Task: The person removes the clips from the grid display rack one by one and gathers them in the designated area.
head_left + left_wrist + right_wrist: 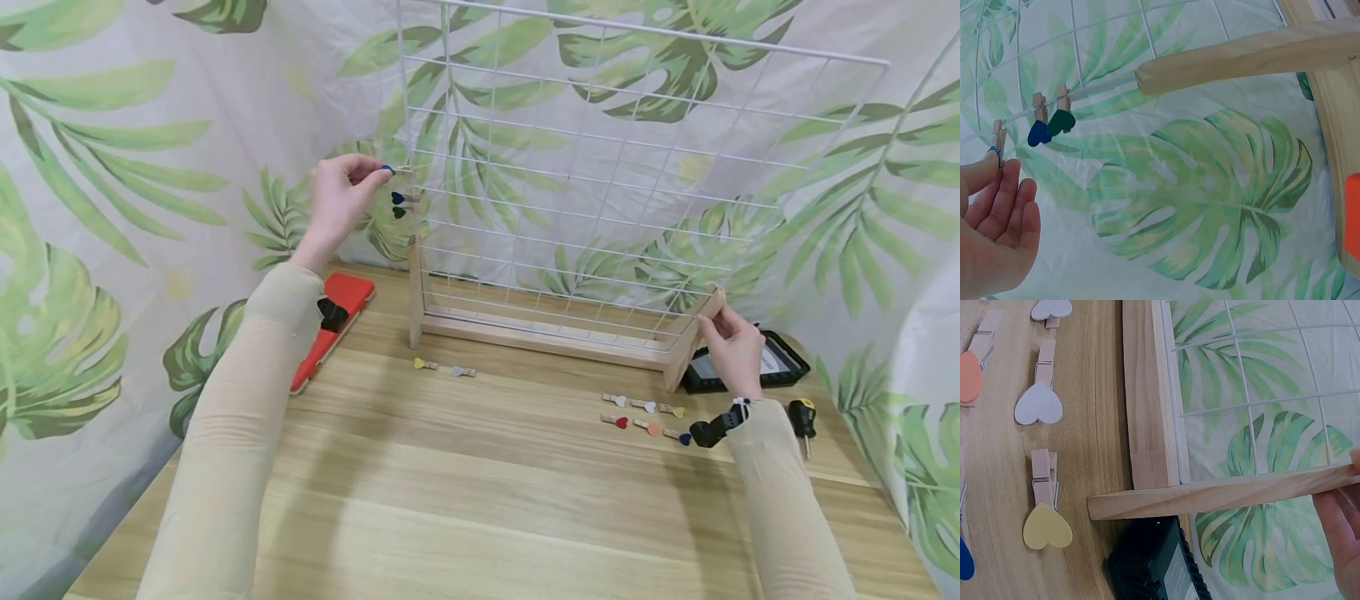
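My left hand (341,196) pinches a small wooden clothespin (999,139) with a blue heart between thumb and fingertips, at the left side wire of the white wire grid (570,175). Just below it on that wire hang a clothespin with a dark blue heart (1039,132) and one with a green heart (1061,122). Over on the right, my right hand (735,350) grips the upper end of the grid stand's wooden side post (1229,495) between thumb and fingers. The grid stands upright in this wooden base (540,335).
Several heart clothespins (648,427) lie on the table at the right front. Yellow (420,364) and grey (462,372) ones lie at the left. A red case (348,292) lies left, a black tray (783,367) behind the right post, a screwdriver (802,421) far right.
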Demonstrator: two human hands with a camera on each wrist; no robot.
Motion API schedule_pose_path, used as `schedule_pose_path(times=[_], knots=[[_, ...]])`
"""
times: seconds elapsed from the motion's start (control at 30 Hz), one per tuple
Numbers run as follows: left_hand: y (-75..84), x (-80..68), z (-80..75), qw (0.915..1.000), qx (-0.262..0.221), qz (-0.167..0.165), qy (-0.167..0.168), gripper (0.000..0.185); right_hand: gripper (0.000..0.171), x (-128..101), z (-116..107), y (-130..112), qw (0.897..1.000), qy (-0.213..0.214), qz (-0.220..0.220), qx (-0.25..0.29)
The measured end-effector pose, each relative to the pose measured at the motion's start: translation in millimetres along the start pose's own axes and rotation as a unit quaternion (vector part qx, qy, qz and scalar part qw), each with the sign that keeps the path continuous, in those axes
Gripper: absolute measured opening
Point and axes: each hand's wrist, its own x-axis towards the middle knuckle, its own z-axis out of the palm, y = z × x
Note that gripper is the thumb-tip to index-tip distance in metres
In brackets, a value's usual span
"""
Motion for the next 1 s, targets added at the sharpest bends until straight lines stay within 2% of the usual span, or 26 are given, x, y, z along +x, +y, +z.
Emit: schedule_pose_path(times=[0.13, 0.4, 0.63, 0.8, 1.0], knots=[[-3.2, -7.7, -8.9, 0.9998, 0.005, -0.015, -0.012, 0.029, 0.046, 0, 0, 1, 1.0, 0.004, 0.0, -0.001], [-21.4, -41.4, -23.5, 0.9956, 0.016, -0.034, -0.085, 0.034, 0.045, -1, 1, -1, 1.0, 0.003, 0.001, -0.004], [-49.4, -79.1, -13.7, 0.9887, 0.026, -0.038, -0.143, 0.025, 0.045, -1, 1, -1, 1.0, 0.007, -0.006, -0.005], [-69.3, -105.2, -0.4, 0.9753, 0.042, -0.039, -0.213, 0.023, 0.045, -1, 2, 0, 1.0, 0.006, -0.008, -0.007], [-88.7, -128.9, 17.4, 0.9525, 0.064, -0.035, -0.296, 0.017, 0.045, -1, 2, -1, 1.0, 0.005, -0.007, -0.004]])
